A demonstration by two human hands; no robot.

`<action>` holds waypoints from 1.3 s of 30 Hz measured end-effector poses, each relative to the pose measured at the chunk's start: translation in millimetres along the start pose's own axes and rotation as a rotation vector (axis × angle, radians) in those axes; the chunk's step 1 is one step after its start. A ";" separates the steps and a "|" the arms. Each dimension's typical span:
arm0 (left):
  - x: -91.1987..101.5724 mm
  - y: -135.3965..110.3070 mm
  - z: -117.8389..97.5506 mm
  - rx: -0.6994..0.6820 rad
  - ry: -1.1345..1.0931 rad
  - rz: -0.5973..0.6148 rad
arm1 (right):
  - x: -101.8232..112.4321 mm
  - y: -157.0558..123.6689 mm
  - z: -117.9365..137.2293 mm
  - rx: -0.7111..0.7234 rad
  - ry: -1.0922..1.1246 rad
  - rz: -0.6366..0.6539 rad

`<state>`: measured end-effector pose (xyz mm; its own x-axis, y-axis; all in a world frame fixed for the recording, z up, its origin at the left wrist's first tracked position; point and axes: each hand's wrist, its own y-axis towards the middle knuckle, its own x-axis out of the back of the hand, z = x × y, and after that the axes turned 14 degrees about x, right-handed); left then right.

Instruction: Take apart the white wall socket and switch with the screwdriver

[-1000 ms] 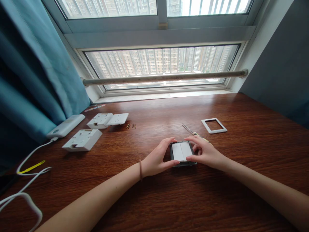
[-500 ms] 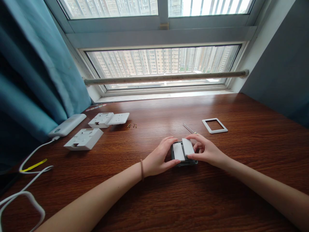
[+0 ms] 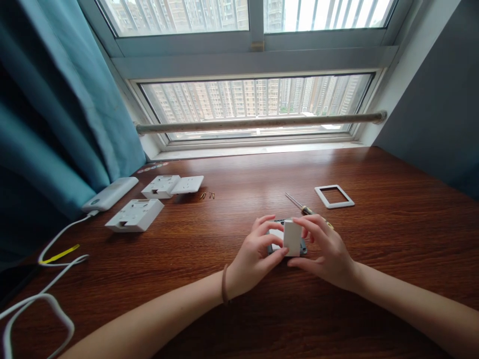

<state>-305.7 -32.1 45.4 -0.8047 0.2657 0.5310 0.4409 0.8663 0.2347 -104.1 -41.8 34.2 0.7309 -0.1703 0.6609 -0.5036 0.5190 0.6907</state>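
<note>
A dark-framed wall switch [image 3: 279, 234] lies on the wooden desk [image 3: 374, 249] in front of me. My right hand [image 3: 324, 249] pinches one white rocker plate [image 3: 292, 238], tilted up off the switch. My left hand [image 3: 254, 254] grips the switch's left side, thumb and fingers curled round it and touching the lifted plate. A second white rocker sits partly hidden behind the fingers of that hand.
A screwdriver [image 3: 299, 204] lies just behind my hands, a white frame [image 3: 334, 196] farther right. At the left are two white switch boxes [image 3: 135, 215] [image 3: 160, 186], a white faceplate [image 3: 187, 185], small screws [image 3: 207, 195], a power bank [image 3: 110, 194] and white cables [image 3: 41, 299]. A blue curtain [image 3: 56, 109] hangs left.
The right rocker plate, flat in the switch a second ago, has been pried up and now stands lifted in my right hand. Both hands have drawn slightly nearer to me.
</note>
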 end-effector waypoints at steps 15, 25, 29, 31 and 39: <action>11.3 4.5 2.3 0.302 -0.616 0.248 | 9.3 2.9 20.7 0.001 0.411 0.062; 11.4 2.1 -9.0 0.259 -0.272 0.221 | 13.2 10.8 19.9 0.263 0.327 0.246; 9.7 1.0 -7.8 0.249 -0.243 0.218 | 15.6 11.6 20.0 0.269 0.360 0.265; 9.2 0.3 -6.0 0.220 -0.227 0.178 | 14.7 11.0 17.8 0.220 0.376 0.223; 13.5 6.4 13.8 -0.104 0.237 -0.046 | 0.2 3.5 -17.4 -0.313 0.491 0.001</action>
<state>-319.2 -17.2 42.8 -0.7145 0.1093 0.6911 0.4543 0.8237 0.3394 -97.6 -25.4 31.6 0.8961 0.2000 0.3962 -0.3989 0.7544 0.5214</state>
